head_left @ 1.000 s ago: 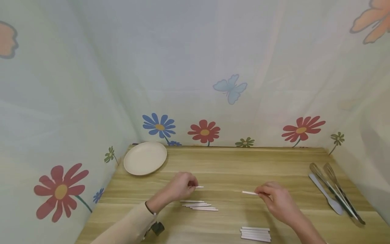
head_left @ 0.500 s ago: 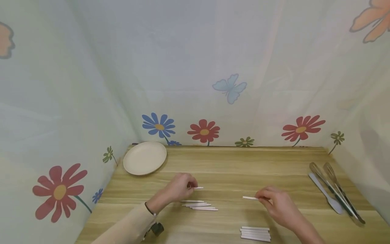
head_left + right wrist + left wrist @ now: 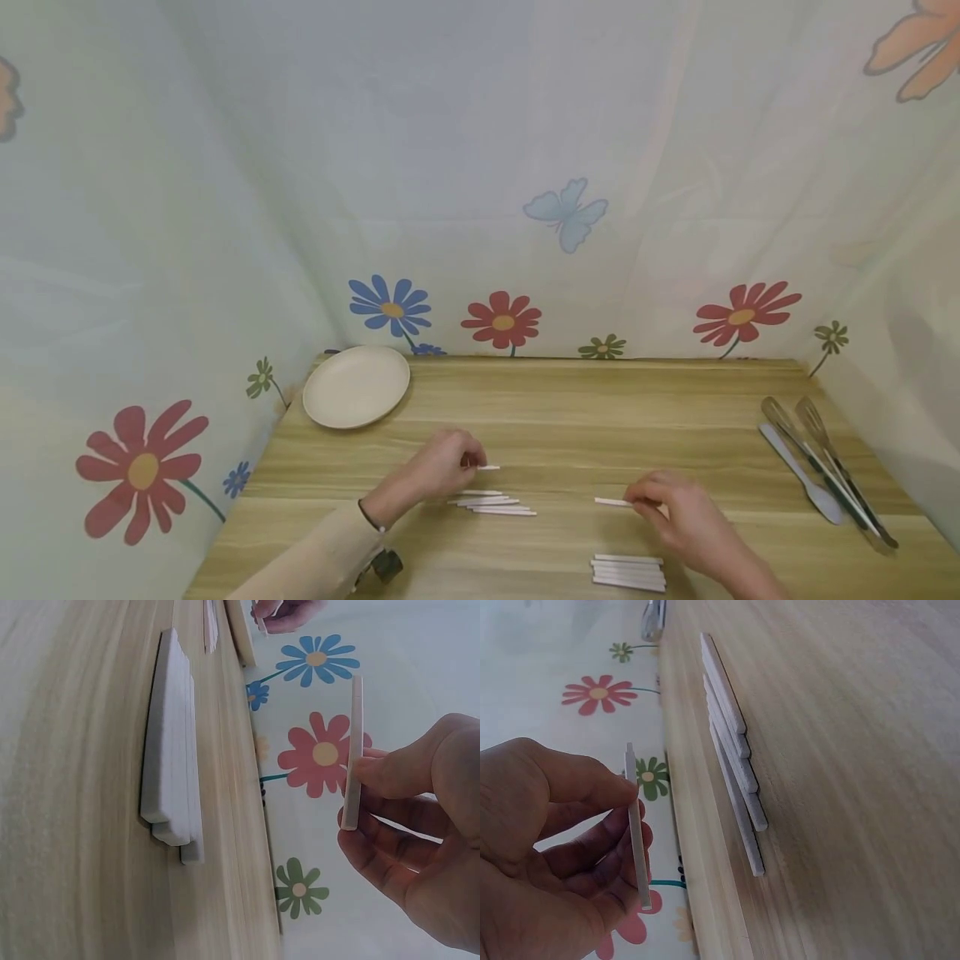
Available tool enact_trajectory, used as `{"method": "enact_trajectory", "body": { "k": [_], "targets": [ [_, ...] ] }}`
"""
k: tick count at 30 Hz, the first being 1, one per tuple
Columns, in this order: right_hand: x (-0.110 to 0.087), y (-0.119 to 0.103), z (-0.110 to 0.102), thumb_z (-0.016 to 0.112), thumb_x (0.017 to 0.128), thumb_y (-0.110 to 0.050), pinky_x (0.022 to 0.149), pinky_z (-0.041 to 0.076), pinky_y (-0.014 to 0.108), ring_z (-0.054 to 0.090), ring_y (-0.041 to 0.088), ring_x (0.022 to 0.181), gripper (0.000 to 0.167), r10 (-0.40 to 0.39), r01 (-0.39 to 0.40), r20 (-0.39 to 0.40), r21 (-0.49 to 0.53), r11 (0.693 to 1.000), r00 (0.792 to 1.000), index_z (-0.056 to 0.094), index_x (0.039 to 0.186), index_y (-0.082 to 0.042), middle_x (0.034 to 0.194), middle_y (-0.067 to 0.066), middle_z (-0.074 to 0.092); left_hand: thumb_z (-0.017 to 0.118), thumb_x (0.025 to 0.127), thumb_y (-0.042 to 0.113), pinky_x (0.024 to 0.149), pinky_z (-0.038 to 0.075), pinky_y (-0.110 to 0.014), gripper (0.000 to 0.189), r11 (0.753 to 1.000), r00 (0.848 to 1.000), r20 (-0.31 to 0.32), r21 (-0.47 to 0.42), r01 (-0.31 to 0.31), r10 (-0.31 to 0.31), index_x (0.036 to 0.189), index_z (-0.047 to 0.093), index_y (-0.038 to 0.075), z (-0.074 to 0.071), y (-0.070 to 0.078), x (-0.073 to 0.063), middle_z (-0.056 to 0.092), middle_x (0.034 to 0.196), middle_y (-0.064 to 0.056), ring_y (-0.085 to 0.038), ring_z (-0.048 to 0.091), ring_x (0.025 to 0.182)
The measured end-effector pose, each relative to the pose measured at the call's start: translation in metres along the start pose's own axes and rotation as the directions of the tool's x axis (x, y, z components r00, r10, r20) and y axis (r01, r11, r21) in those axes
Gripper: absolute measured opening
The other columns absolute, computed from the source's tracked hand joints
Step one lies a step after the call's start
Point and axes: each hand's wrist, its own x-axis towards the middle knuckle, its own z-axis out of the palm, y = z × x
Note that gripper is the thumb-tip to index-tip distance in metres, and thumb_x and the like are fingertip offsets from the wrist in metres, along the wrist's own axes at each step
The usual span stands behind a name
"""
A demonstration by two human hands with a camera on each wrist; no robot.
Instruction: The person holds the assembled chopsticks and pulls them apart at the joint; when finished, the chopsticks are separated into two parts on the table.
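Note:
In the head view my left hand (image 3: 446, 463) pinches a thin white stick (image 3: 490, 467) above the table, just beyond a fanned group of several white sticks (image 3: 495, 503). The left wrist view shows that held stick (image 3: 639, 851) between thumb and fingers, with the staggered group (image 3: 731, 727) lying beside it on the wood. On the other side my right hand (image 3: 675, 510) pinches a second white stick (image 3: 611, 502) by its right end. A neat row of several white sticks (image 3: 627, 573) lies nearer the front, seen stacked close together in the right wrist view.
A round cream plate (image 3: 357, 387) stands at the back left of the wooden table (image 3: 570, 408). Along the right side lie a pale spoon (image 3: 802, 475) and two dark-handled utensils (image 3: 828, 467). Flower-printed cloth (image 3: 450, 208) hangs behind and at both sides.
My right hand has come down and nearer the front row, its stick still pinched. The left hand has sunk only slightly. Both groups on the table stay as they were.

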Motion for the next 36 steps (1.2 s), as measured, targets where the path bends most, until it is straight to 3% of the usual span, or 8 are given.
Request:
{"method": "enact_trajectory", "body": {
  "k": [14, 21, 28, 36],
  "targets": [
    [-0.011, -0.001, 0.001, 0.079, 0.071, 0.003, 0.062, 0.051, 0.019, 0.059, -0.001, 0.076, 0.03, 0.026, -0.03, 0.066, 0.05, 0.998, 0.997, 0.072, 0.085, -0.022, 0.085, -0.014, 0.067, 0.066, 0.075, 0.0, 0.059, 0.044, -0.017, 0.013, 0.999, 1.0, 0.015, -0.026, 0.02, -0.019, 0.082, 0.073, 0.008, 0.008, -0.005, -0.002, 0.061, 0.072, 0.005, -0.004, 0.052, 0.065],
    [-0.016, 0.001, 0.004, 0.079, 0.069, 0.005, 0.062, 0.048, 0.013, 0.057, -0.003, 0.075, 0.032, 0.007, -0.011, 0.061, 0.067, 0.998, 0.998, 0.071, 0.084, -0.022, 0.083, -0.015, 0.066, 0.068, 0.076, 0.001, 0.06, 0.045, -0.016, 0.013, 0.999, 0.999, 0.035, -0.017, 0.036, -0.035, 0.083, 0.074, 0.01, 0.012, -0.007, -0.004, 0.061, 0.072, 0.009, -0.001, 0.051, 0.065],
    [-0.02, 0.001, 0.01, 0.077, 0.069, 0.007, 0.065, 0.044, 0.006, 0.057, -0.004, 0.075, 0.031, -0.032, 0.024, 0.076, 0.106, 0.994, 0.997, 0.071, 0.084, -0.019, 0.082, -0.012, 0.067, 0.07, 0.077, 0.001, 0.06, 0.044, -0.016, 0.011, 1.0, 1.0, 0.026, 0.012, -0.005, 0.005, 0.081, 0.074, 0.01, 0.015, -0.007, -0.006, 0.062, 0.071, 0.008, 0.0, 0.051, 0.066],
    [-0.023, 0.004, 0.012, 0.077, 0.071, 0.005, 0.062, 0.049, 0.014, 0.057, -0.004, 0.075, 0.027, -0.007, -0.008, 0.125, 0.12, 0.993, 0.992, 0.072, 0.084, -0.018, 0.082, -0.012, 0.067, 0.069, 0.076, -0.001, 0.062, 0.047, -0.018, 0.012, 1.0, 1.0, 0.016, 0.011, -0.025, 0.025, 0.079, 0.074, 0.01, 0.019, -0.01, -0.006, 0.066, 0.073, 0.005, -0.002, 0.055, 0.068]
  ]
}}
